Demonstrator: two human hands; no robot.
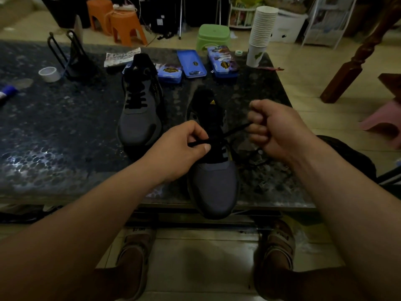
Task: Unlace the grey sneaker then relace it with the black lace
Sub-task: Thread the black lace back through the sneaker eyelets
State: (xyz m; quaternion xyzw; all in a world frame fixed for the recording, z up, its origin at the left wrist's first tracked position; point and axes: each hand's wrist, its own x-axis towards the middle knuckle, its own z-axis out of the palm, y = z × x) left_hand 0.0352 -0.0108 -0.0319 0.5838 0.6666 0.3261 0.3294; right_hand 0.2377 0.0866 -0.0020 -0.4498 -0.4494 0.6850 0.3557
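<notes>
Both hands' fingers pinch the black lace (225,134) taut, seemingly, over the grey sneaker (213,185)

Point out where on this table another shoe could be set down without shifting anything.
The widest bare stretch of the table is front left, between the tape roll, the laced sneaker and the near edge. A smaller patch lies between the paper cups and the right hand. Crowded: the far edge, lined with blue cases.
</notes>
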